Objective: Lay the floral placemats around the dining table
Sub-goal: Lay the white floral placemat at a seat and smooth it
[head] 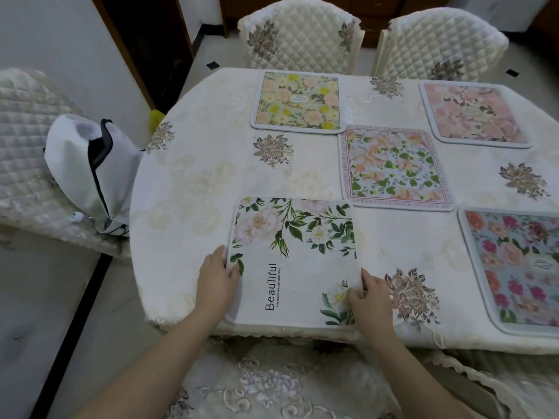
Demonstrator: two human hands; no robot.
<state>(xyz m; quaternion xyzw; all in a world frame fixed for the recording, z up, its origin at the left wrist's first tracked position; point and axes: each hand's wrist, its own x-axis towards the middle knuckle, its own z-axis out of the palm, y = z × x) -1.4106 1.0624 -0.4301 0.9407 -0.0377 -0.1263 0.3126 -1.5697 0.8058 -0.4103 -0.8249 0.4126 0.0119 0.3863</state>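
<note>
Both hands pinch the white "Beautiful" placemat (295, 261) by its side edges, left hand (216, 281) and right hand (367, 297), probably squaring it to the counter's (187, 182) near edge; four other floral placemats lie farther out.

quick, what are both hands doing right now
Left hand: closed on the left edge of the white "Beautiful" placemat.
Right hand: gripping the same placemat's right edge.
</note>
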